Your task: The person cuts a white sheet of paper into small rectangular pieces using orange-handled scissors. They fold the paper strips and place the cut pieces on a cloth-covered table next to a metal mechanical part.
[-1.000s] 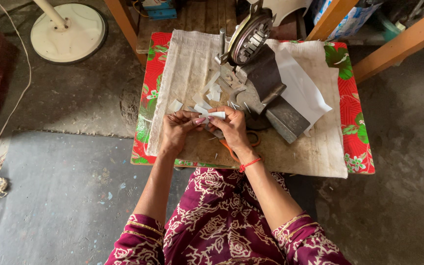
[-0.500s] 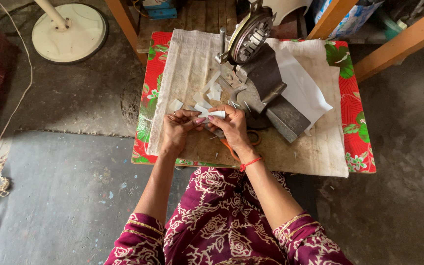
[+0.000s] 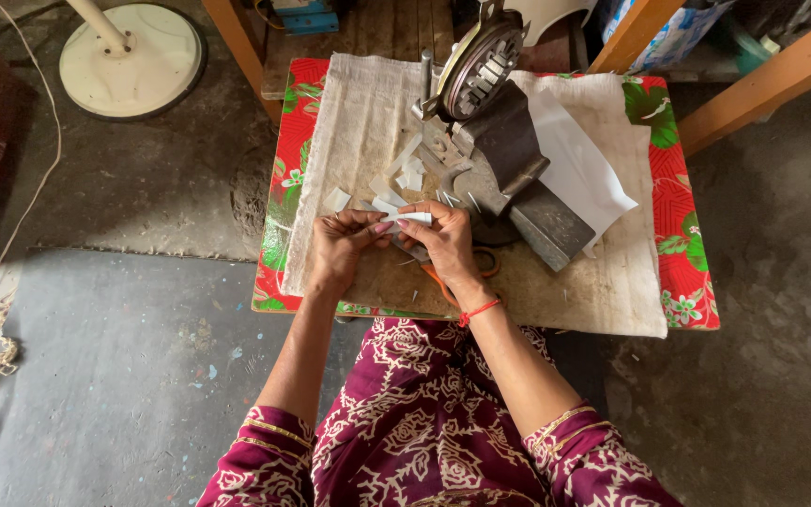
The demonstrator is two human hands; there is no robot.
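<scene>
Head camera: both forearms reach to twelve o'clock over the cloth-covered table (image 3: 556, 300); left hand (image 3: 342, 249) and right hand (image 3: 443, 244) pinch one small white paper piece (image 3: 412, 218) between fingertips, at seven o'clock from the metal hand-crank machine (image 3: 495, 141).

2 hands (image 3: 340, 249) (image 3: 443, 244), 1 white strip (image 3: 413, 218), 1 machine (image 3: 499, 141), 1 scissors (image 3: 462, 272), 1 fan base (image 3: 131, 58).

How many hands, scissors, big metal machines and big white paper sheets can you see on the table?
Hands: 2, left hand and right hand
Scissors: 1
Metal machine: 1
Big white sheet: 1
Total: 5
</scene>
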